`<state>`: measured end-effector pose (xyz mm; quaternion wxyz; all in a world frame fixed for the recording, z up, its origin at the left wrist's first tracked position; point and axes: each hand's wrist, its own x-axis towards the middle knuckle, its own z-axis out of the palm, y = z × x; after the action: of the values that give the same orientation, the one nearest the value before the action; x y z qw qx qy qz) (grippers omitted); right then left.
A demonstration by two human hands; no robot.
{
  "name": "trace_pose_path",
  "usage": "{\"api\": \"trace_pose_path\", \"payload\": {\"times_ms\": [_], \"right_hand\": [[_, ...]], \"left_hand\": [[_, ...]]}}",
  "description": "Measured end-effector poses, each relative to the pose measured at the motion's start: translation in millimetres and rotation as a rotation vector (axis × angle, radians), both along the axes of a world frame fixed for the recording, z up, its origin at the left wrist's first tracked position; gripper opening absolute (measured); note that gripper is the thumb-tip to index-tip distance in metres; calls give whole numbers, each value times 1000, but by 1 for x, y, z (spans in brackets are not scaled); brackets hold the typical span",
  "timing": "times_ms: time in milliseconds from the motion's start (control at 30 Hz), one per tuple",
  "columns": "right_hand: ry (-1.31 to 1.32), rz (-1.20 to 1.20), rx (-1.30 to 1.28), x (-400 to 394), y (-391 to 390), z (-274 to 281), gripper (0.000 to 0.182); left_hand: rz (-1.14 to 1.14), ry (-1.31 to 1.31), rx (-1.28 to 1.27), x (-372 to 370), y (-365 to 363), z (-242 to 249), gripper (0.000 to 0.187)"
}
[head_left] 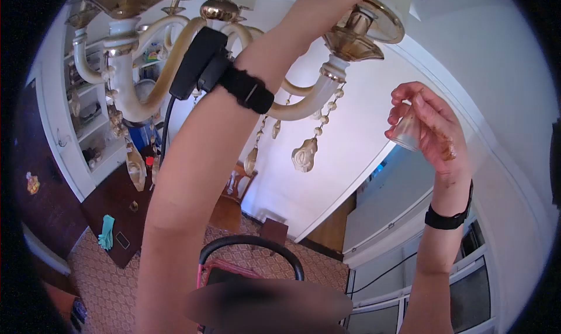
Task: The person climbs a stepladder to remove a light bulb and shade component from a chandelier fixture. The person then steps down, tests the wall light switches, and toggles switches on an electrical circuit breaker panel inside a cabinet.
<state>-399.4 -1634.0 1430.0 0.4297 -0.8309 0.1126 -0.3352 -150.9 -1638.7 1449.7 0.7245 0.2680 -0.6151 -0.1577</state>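
Observation:
High up, my left hand reaches to the chandelier and grips around the base of a pale lampshade; the frame's top edge cuts off some fingers. Below the shade are an amber glass dish and a curved cream arm with hanging beads and a pendant. At the right, my right hand is closed around a small clear cup, its wide end pointing down. Brown smears mark the base of that palm. Black straps circle both wrists.
More chandelier arms and pendants hang at the left. Below are a dark table with green gloves and a phone, a wooden chair, a black curved rail and a doorway.

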Motion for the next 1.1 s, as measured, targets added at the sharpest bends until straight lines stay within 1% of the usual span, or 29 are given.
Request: {"api": "trace_pose_path", "payload": {"times_ms": [33,67,100,167,200,267,300,367,400,467,533,567,600,633,667,700,767,800,833,900,933,967,1033,1067,1100], "right_hand": [[-9,11,33,-2,-2,0,35],[-17,17,29,-3,-4,0,35],[-28,55,70,-5,-5,-2,35],[-51,102,116,-5,-10,-7,34],[-58,157,182,-4,-12,-12,33],[-89,231,302,-1,-10,-23,31],[-106,233,321,2,-8,-30,31],[-136,298,385,12,-5,-44,31],[-153,350,409,15,-10,-52,30],[-204,381,473,19,-12,-71,29],[-266,415,560,27,-14,-94,29],[-269,429,582,30,-12,-105,29],[-296,437,710,33,-5,-121,30],[-319,439,845,33,-3,-133,31],[-312,481,938,36,-8,-149,30],[-316,486,958,38,-7,-161,30],[-361,549,1129,46,-3,-185,28],[-399,701,1202,52,-13,-207,29],[-389,707,1229,55,-12,-218,29],[-352,628,1286,64,-1,-233,19],[-320,565,1344,63,8,-230,22],[-312,578,1356,62,12,-232,22],[-299,597,1329,62,16,-237,31],[-301,812,1412,68,12,-240,51],[-284,828,1432,68,8,-247,51]], "left_hand": [[71,54,-26,-1,-2,0,98],[55,70,37,0,-4,0,103],[60,60,36,1,-6,-1,103],[-158,172,-6,2,-12,-5,98],[-152,160,0,6,-13,-8,98],[42,150,-103,12,-14,-16,94],[43,135,-83,12,-2,-23,94],[341,120,-108,7,32,-43,95],[353,102,-94,0,37,-52,95],[452,303,-489,-12,48,-76,54],[322,234,-309,-22,78,-111,40],[327,101,-251,-27,89,-131,44],[327,-31,-193,-33,105,-155,48],[339,-35,-171,-41,118,-168,48],[456,-242,-134,-49,129,-179,53],[565,-454,-99,-54,136,-185,57],[578,-448,-38,-62,137,-201,57],[588,-433,6,-65,136,-210,57],[600,-430,32,-66,133,-221,57],[621,-462,41,-66,127,-238,54],[684,-533,37,-66,128,-242,51],[698,-536,50,-67,128,-245,51],[670,-527,56,-68,129,-254,49],[690,-481,67,-68,131,-256,49],[712,-479,87,-65,134,-262,49]]}}
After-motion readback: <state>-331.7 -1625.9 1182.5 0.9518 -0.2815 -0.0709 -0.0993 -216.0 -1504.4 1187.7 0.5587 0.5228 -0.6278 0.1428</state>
